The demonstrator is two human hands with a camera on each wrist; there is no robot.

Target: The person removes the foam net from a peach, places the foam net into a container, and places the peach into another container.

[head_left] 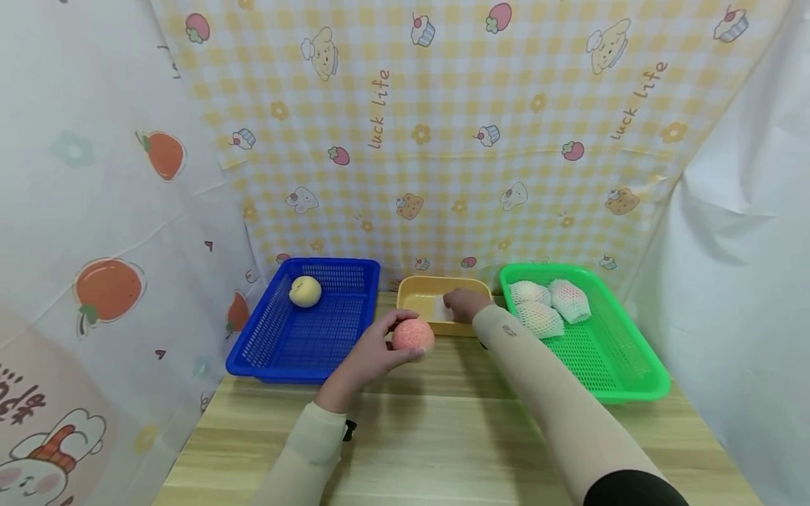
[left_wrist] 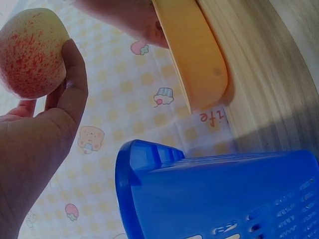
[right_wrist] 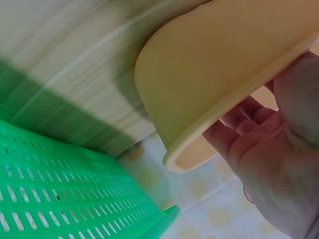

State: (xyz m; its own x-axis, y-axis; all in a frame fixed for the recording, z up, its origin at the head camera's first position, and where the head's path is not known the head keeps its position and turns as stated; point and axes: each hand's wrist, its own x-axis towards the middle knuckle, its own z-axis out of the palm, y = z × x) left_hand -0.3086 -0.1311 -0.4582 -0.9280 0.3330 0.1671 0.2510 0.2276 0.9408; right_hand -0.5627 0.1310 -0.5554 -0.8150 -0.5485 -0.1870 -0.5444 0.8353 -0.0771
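A pink-red speckled peach (head_left: pixel 413 335) is gripped in my left hand (head_left: pixel 373 355), above the table in front of the yellow bin; its paler top shows in the left wrist view. My right hand (head_left: pixel 467 305) reaches over the rim of the yellow bin (head_left: pixel 414 284). Its fingertips are right at a white piece (head_left: pixel 441 309) inside, which looks like foam netting. From the right wrist, the fingers (right_wrist: pixel 222 137) bend down behind the bin's rim, which hides their tips; I cannot tell whether they pinch the white piece.
At left, a blue basket (head_left: pixel 363 302) holds one pale yellow peach (head_left: pixel 306 291). A green basket (head_left: pixel 626 330) at right holds several fruits in white foam nets (head_left: pixel 539 320). Behind the baskets hangs a checked cloth (head_left: pixel 443 176). The table (head_left: pixel 418 436) is wooden.
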